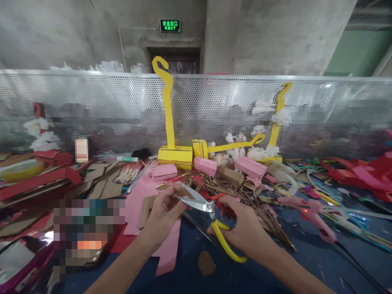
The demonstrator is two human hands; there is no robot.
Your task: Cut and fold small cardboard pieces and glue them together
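In my right hand [240, 218] is a pair of scissors [204, 205] with silver blades spread apart and a yellow handle loop hanging below my fingers. Red shows beside my right fingers; I cannot tell what it belongs to. My left hand [165, 210] is closed in a pinch near the blade tips; whatever is between its fingers is hidden. A brown cardboard piece [146, 210] lies behind the left hand, over pink paper [168, 261]. On the blue table surface below the scissors lies a small rounded cardboard scrap [206, 263].
Yellow hooked cardboard shapes [169, 110] and pink boxes [164, 172] stand along a perforated metal screen [128, 98]. A pink glue gun [318, 216] with a black cord lies right. Brown cardboard strips [260, 204] spread behind my right hand. Red cardboard [43, 181] is piled left.
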